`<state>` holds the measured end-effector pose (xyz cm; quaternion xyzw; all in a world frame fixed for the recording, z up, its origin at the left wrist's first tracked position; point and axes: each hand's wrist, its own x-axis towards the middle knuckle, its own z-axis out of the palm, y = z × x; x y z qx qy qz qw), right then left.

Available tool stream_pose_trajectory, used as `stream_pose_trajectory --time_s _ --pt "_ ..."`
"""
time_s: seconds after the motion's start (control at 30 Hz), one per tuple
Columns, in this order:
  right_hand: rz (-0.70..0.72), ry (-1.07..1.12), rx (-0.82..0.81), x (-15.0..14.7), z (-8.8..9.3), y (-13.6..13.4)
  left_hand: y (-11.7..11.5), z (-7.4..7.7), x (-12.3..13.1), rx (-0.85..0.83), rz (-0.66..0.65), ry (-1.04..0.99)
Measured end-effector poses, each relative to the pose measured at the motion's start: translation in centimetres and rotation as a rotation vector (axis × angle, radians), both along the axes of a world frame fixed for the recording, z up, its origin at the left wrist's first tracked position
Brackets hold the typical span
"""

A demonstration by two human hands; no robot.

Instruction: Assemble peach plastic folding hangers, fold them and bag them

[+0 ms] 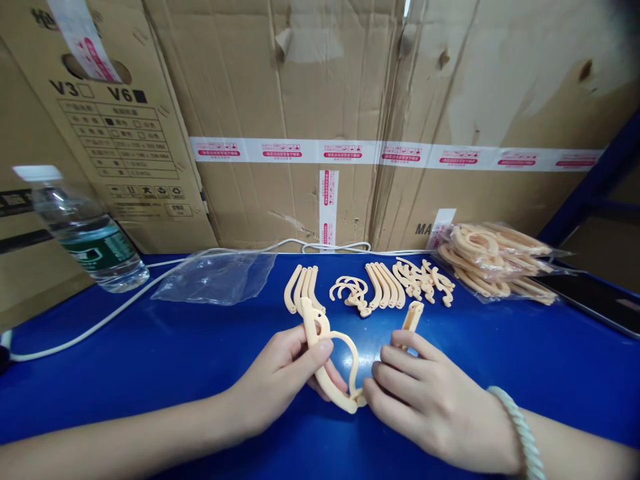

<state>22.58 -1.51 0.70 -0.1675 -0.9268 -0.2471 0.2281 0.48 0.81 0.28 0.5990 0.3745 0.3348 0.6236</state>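
My left hand (295, 373) pinches a cream plastic assembly (327, 383), made of a curved arm with a thin hooked piece joined to it, near the middle of the view. My right hand (425, 393) is closed around another cream arm (412, 317), whose upper end sticks up above the fingers. The fingertips of my right hand are at the lower end of the assembly, where the parts meet. Behind the hands lie curved arms (305, 287), thin hooks (350, 290), more curved arms (385, 285) and small hooked parts (425, 280).
On the blue table (200, 360), a water bottle (100, 243) stands at the left beside an empty clear bag (215, 277). Bagged cream parts (490, 260) are piled at the right, near a dark flat device (595, 300). A white cable (95, 327) runs before cardboard boxes (280, 207).
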Motion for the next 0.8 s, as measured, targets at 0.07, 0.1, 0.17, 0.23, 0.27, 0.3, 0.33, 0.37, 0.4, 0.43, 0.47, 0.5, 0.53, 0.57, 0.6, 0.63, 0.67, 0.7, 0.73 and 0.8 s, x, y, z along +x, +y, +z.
stream_pose_trajectory --time_s 0.07,0.1,0.17,0.23,0.27,0.3,0.33,0.37,0.4,0.43,0.47,0.5,0.53,0.57,0.6,0.63,0.67,0.7,0.73,0.8 --pt "0.024 0.015 0.049 0.4 0.2 0.2 0.4 -0.4 -0.1 -0.066 0.037 -0.062" --pt "0.021 0.041 0.04 0.8 0.3 0.5 0.6 -0.5 -0.1 -0.093 0.06 -0.091" --pt "-0.026 0.131 -0.064 2.1 0.8 1.5 0.8 -0.8 -0.2 -0.107 0.073 -0.125" --pt "-0.122 0.231 -0.205 3.8 1.3 2.9 0.9 -0.9 -0.2 -0.096 0.031 -0.123" --pt "-0.174 0.245 -0.24 4.7 1.5 3.8 0.8 -0.8 -0.2 -0.094 0.012 -0.123" --pt "-0.233 0.255 -0.256 5.6 1.7 4.6 0.8 -0.8 -0.2 -0.094 0.003 -0.128" --pt "-0.268 0.251 -0.268 6.4 1.7 5.4 0.7 -0.7 -0.2 -0.096 0.003 -0.135" --pt "-0.289 0.262 -0.29 7.1 1.7 6.1 0.7 -0.7 -0.2 -0.098 0.006 -0.14" --pt "-0.302 0.282 -0.324 7.6 1.6 6.7 0.7 -0.7 -0.2 -0.1 0.01 -0.143" --pt "-0.306 0.309 -0.371 8.0 1.4 7.2 0.7 -0.7 -0.3 -0.099 0.01 -0.143" --pt "-0.307 0.34 -0.424 8.2 1.2 7.6 0.7 -0.7 -0.3 -0.099 0.007 -0.141" --pt "-0.307 0.361 -0.469 8.2 0.9 7.9 0.7 -0.7 -0.3 -0.097 0.004 -0.138" --pt "-0.308 0.368 -0.498 8.3 0.7 8.1 0.8 -0.7 -0.3 -0.096 0.003 -0.137" --pt "-0.311 0.365 -0.512 8.2 0.4 8.3 0.8 -0.7 -0.3 -0.095 0.004 -0.138" --pt "-0.316 0.352 -0.513 8.2 0.1 8.4 0.9 -0.7 -0.3 -0.095 0.004 -0.139" --pt "-0.323 0.336 -0.505 8.2 -0.2 8.6 0.9 -0.7 -0.3 -0.096 0.003 -0.14" --pt "-0.333 0.322 -0.495 8.2 -0.5 8.7 0.9 -0.7 -0.3 -0.098 0.003 -0.141" --pt "-0.342 0.311 -0.485 8.3 -0.7 8.8 0.8 -0.6 -0.3 -0.1 0.003 -0.142" --pt "-0.351 0.302 -0.475 8.4 -0.9 9.0 0.8 -0.6 -0.3 -0.104 0.002 -0.142" --pt "-0.371 0.276 -0.442 8.7 -1.2 9.2 0.7 -0.5 -0.3 -0.114 0.004 -0.143"
